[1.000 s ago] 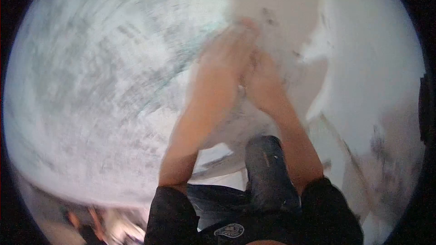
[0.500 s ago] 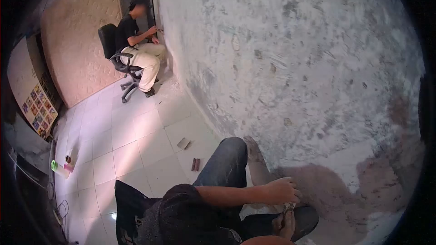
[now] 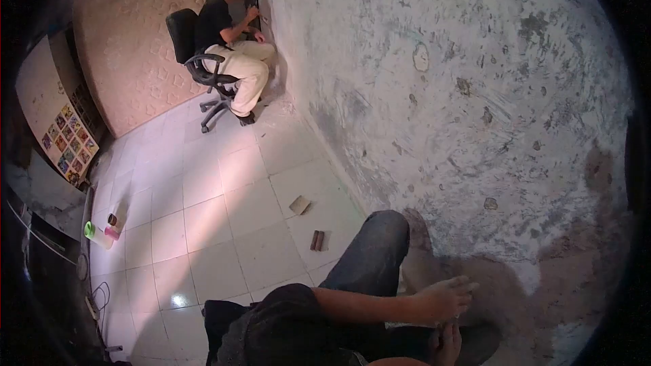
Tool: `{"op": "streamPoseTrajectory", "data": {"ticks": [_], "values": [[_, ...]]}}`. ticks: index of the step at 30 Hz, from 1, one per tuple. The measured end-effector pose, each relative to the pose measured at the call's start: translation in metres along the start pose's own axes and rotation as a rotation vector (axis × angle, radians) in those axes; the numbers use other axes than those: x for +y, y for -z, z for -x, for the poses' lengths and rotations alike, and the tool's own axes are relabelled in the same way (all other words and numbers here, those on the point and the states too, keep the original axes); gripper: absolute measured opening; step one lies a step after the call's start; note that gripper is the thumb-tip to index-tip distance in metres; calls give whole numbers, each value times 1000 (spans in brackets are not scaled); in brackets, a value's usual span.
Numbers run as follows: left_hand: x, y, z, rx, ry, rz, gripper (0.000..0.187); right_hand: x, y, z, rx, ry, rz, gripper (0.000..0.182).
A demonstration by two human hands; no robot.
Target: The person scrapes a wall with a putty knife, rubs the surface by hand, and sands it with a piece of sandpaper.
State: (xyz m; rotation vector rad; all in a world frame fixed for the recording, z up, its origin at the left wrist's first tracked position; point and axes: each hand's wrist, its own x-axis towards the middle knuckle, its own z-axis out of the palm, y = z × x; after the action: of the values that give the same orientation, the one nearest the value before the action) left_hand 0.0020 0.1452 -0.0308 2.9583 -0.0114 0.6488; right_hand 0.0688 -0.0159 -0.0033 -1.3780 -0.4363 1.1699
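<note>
My left hand (image 3: pixel 444 299) is in front of the lower wall, its fingers bent together; anything inside them is too small to make out. Just below it is my right hand (image 3: pixel 445 344), close to the left one, with its fingers pinched together and their contents hidden. Both hands are over my bent legs, beside the rough, patchy wall (image 3: pixel 434 135). My raised knee (image 3: pixel 380 237) in dark trousers stands to the left of the hands.
A person (image 3: pixel 227 47) sits on a black office chair (image 3: pixel 182 34) by the wall's far end. On the tiled floor (image 3: pixel 210 230) lie two brown cylinders (image 3: pixel 317 240) and a flat beige piece (image 3: pixel 300 205). A green-capped bottle (image 3: pixel 95 232) stands at the left.
The view has shifted, so the room appears moved right. A pale piece seen between my hands is now hardly visible. My left fingers reach farther out from the right hand.
</note>
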Motion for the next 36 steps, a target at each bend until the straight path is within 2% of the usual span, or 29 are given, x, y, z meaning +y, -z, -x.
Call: {"op": "streamPoseTrajectory", "data": {"ticks": [2, 3, 4, 5, 6, 8, 9, 10, 12, 16, 19, 21, 23, 24, 25, 26, 27, 29, 32, 35, 36], "values": [[7, -28, 2, -54, -36, -63, 35, 5, -6, 9, 179, -67, 47, 44], [8, -59, 3, -46, -61, 72, 32, 15, 3, 6, 186, -73, 54, 44], [16, -79, 3, -32, -82, 223, 30, 30, 19, 1, 114, 54, 405, 45], [27, -55, 2, -183, -40, -91, 26, 26, 20, 7, 30, 167, 760, 45], [38, -46, 4, -184, -22, -26, 26, 20, 22, 23, 35, 102, 787, 45], [24, -31, 5, -161, -12, 99, 23, -22, -34, 16, 329, -232, 452, 50], [19, -29, 6, -97, -15, 174, 20, -3, -15, 9, 267, -151, 360, 56], [15, -23, 6, -99, -19, 164, 20, -10, -22, 10, 263, -142, 354, 56], [8, -4, 5, -216, -38, 257, 19, -30, -40, 14, 120, -74, 348, 57], [7, 11, 2, -318, -60, 191, 21, -21, -25, 12, 90, -16, 409, 53], [6, 2, 4, -270, -116, 212, 23, -12, -12, 5, 66, 23, 446, 46], [12, -14, 2, -194, -149, 94, 24, 8, 3, 0, 108, 88, 407, 25], [10, 3, -4, -304, -64, 164, 27, -14, -9, 8, 120, 104, 593, 26], [13, 34, -11, -296, 25, 190, 28, -15, -9, 11, 180, 136, 647, 29], [9, 16, -8, -192, -123, 151, 27, -15, -9, 14, 208, 101, 626, 28], [8, 21, -11, -169, -155, 161, 26, -2, 1, 13, 187, 165, 702, 28], [7, 29, -22, -187, -209, 148, 26, -11, -7, 15, 222, 227, 574, 24], [13, 50, -42, -207, -283, 72, 26, -15, 0, 17, 192, 173, 534, 32], [25, 66, -76, -190, -415, -35, 27, -27, 9, 22, 232, 208, 404, 31], [46, 81, -123, -113, -513, -146, 29, -41, 24, 21, 283, 534, 117, 27], [52, 84, -134, -89, -536, -173, 30, -43, 28, 22, 289, 533, 104, 27]]}}
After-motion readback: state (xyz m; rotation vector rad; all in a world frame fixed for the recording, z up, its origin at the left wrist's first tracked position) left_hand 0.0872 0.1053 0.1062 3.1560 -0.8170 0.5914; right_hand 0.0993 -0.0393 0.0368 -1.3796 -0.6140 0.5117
